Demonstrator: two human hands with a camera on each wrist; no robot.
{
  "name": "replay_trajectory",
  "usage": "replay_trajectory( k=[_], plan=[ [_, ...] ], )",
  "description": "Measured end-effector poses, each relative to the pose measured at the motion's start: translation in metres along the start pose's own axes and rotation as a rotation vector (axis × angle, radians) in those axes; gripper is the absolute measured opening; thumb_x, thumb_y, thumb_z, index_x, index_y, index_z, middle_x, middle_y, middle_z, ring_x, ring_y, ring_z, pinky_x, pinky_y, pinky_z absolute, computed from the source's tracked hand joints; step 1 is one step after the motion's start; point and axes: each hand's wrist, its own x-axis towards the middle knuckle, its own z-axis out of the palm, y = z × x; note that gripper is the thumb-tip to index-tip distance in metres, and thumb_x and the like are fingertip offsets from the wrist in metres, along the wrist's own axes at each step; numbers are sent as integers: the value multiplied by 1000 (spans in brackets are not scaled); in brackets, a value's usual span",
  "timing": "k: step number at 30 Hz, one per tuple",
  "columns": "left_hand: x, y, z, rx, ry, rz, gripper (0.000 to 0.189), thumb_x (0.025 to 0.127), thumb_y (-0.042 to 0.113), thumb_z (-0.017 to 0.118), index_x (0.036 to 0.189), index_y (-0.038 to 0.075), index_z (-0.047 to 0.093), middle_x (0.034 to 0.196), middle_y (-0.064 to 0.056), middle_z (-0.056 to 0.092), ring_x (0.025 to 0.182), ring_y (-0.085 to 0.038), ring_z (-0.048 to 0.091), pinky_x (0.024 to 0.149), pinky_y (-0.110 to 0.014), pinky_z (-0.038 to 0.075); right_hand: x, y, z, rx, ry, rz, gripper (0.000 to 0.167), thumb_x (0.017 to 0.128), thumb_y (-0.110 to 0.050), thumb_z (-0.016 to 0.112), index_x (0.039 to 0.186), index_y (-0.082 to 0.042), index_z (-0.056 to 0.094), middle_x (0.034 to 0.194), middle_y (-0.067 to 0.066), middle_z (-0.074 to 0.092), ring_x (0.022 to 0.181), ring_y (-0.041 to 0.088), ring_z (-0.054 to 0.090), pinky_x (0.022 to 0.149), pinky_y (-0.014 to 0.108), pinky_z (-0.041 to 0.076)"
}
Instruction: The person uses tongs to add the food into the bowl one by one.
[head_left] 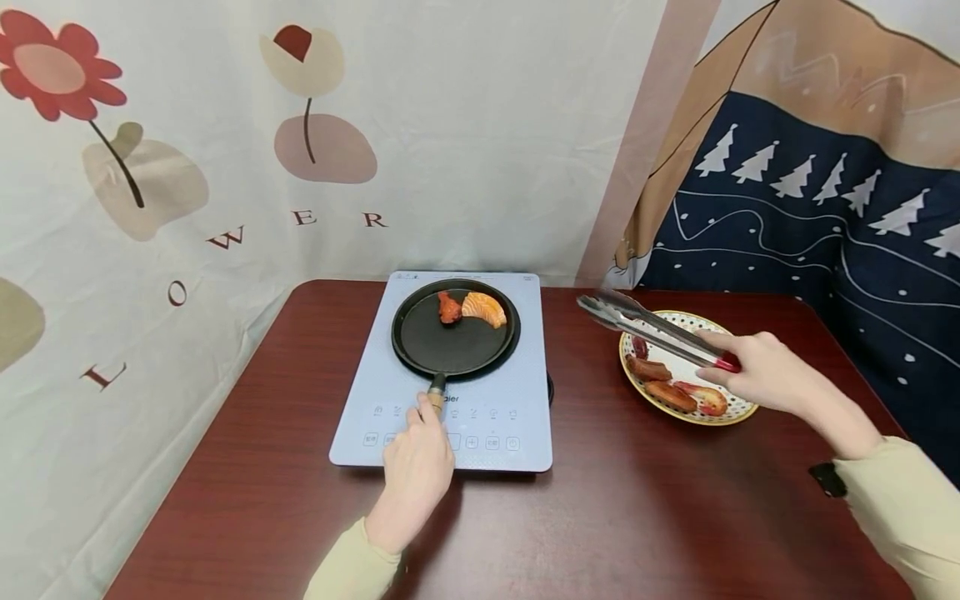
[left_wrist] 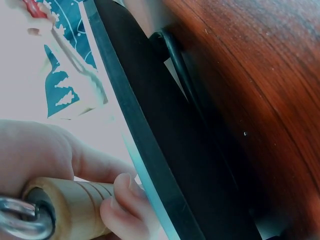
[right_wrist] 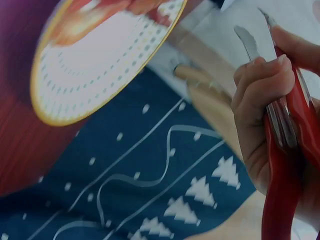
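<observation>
Fingers (left_wrist: pixel 122 200) of the left hand (head_left: pixel 415 475) curl round the wooden handle (left_wrist: pixel 75 205) of the black frying pan (head_left: pixel 455 333), thumb and fingertips pinching it near its metal ring. The pan sits on the pale blue induction cooker (head_left: pixel 480 417) on the dark red table (head_left: pixel 637 517), with a slice of salmon (head_left: pixel 485 308) and a reddish piece of meat (head_left: pixel 448 307) lying touching at its far side. The right hand (head_left: pixel 750 371) grips the red-handled metal tongs (head_left: pixel 652 329), fingers wrapped round the handles; the tong tips hover above the table between the cooker and the patterned plate (head_left: pixel 738 408), which holds sausages (head_left: pixel 660 383)
</observation>
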Motion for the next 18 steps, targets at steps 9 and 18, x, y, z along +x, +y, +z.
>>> replay_trajectory(
  k=[9,18],
  plan=[
    [0,0,1,11,22,8,48,87,12,62,125,-13,47,88,-24,60,50,-34,57,42,-41,45,-46,46,-7,-100,-29,59,59,79,-26,75,126,5,57,79,6,68,63,10,47,58,26,39],
    [1,0,0,9,32,14,47,87,11,62,125,-13,47,88,-24,60,48,-33,57,41,-41,45,-83,78,-9,-190,-156,180,63,78,-28,74,125,9,52,59,-5,41,47,9,37,48,23,31]
  ],
)
